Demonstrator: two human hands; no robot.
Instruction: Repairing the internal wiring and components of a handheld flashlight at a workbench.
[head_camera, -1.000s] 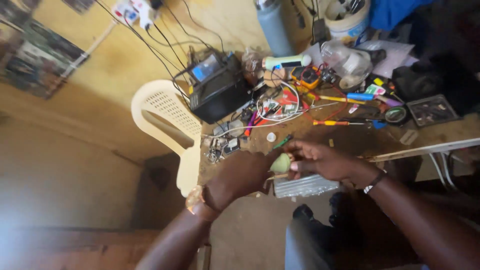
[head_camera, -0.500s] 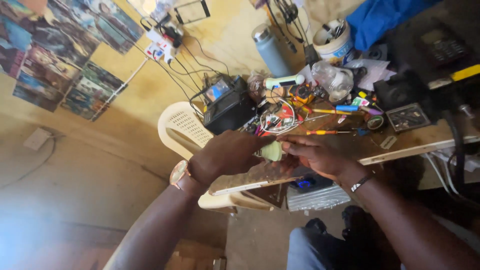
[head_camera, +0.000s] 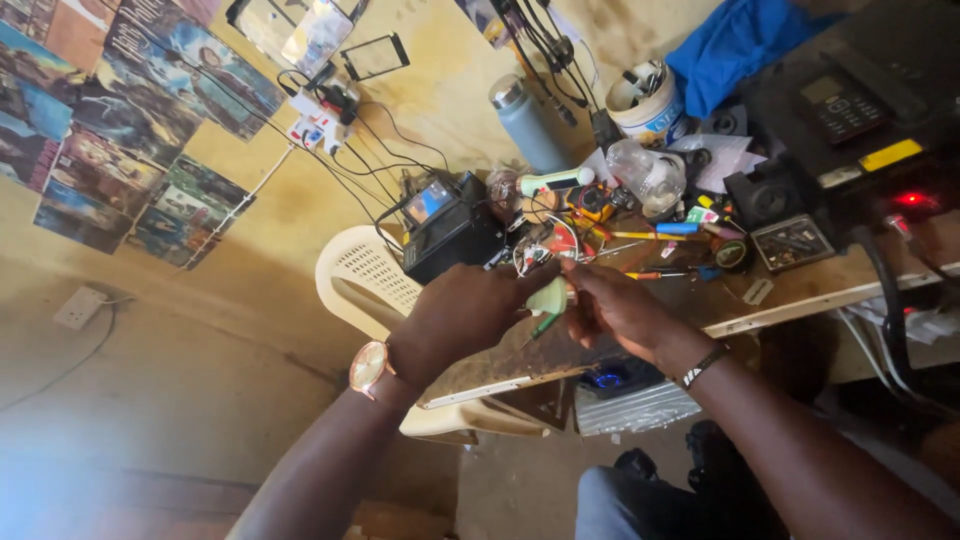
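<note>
Both hands meet over the cluttered workbench (head_camera: 800, 290), left hand (head_camera: 465, 315) and right hand (head_camera: 615, 305) pinching a pale green tool (head_camera: 548, 298) between them, the black meter (head_camera: 450, 235) at ten o'clock.

Soft daylight falls across the yellow wall (head_camera: 450, 90) and the bench (head_camera: 800, 290), bright enough to read clutter there. My left hand (head_camera: 465, 310) and right hand (head_camera: 615, 305) are dark and a little smeared, so what they pinch is hard to make out. Under the bench lies deep shadow. The lower left corner is hazy and blurred. The wide lens bends the posters (head_camera: 120, 110) and tilts the whole scene.
</note>
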